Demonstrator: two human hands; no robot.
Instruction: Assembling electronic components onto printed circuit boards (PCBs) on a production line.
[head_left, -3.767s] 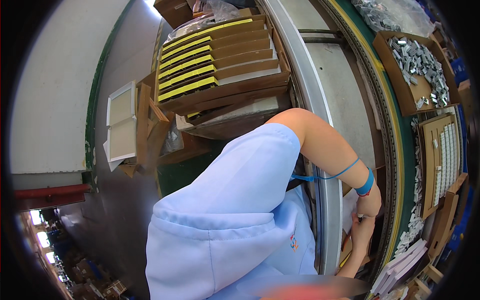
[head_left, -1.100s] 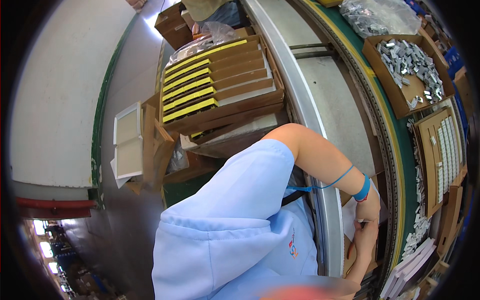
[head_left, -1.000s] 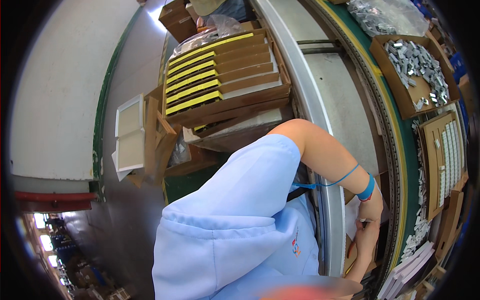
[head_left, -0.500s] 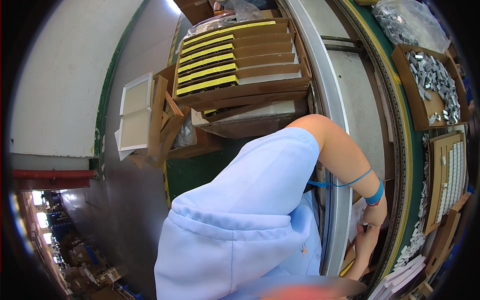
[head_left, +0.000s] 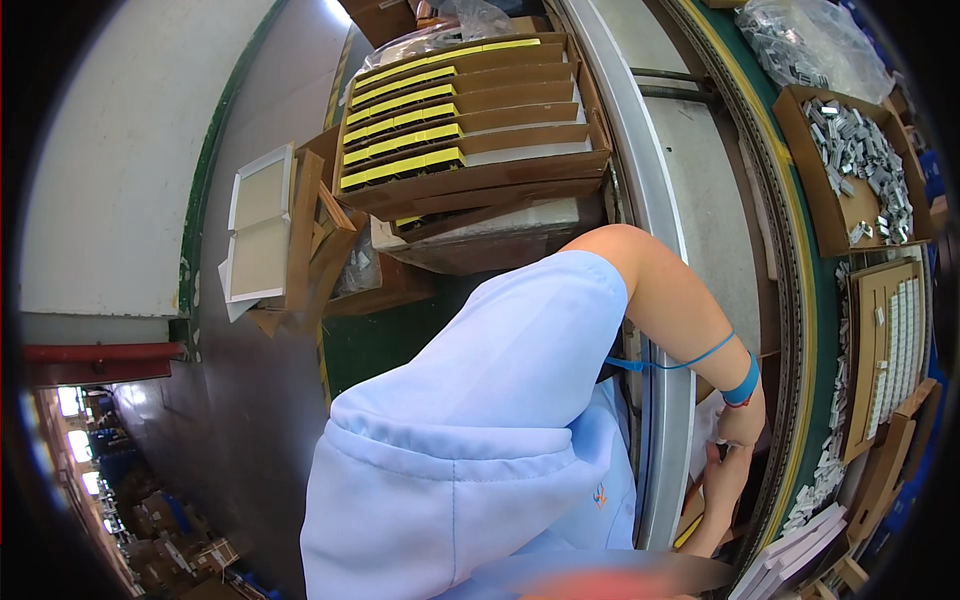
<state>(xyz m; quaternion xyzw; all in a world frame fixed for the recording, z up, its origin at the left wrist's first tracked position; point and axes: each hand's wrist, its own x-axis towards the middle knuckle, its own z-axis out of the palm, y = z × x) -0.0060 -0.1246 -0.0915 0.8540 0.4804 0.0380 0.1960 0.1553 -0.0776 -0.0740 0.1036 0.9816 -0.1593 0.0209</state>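
Observation:
My left arm, in a light blue sleeve with a blue wrist strap (head_left: 741, 381) and cord, reaches across the metal bench edge. Its hand, my left hand (head_left: 741, 424), has its fingers bent in and closed. Just below it, my right hand (head_left: 728, 474) meets it with thumb and fingers pinched together. A tiny dark and pale item shows between the fingertips, too small and hidden to name. Under the hands lies a whitish surface (head_left: 704, 432), partly covered by them. A yellow-edged piece (head_left: 690, 528) sits beside my right forearm.
A carton with dividers (head_left: 480, 180) holds rows of yellow-topped black pieces. Past the conveyor rail (head_left: 790, 300) stand a box of small metal parts (head_left: 862, 165), a tray of white pieces (head_left: 890, 350) and a clear plastic bag (head_left: 815, 45). Framed panels (head_left: 262, 225) lean at left.
The whole view has shifted slightly, so everything sits a little farther left. Both hands stay together at the same place on the bench, with only a slight change in the fingers.

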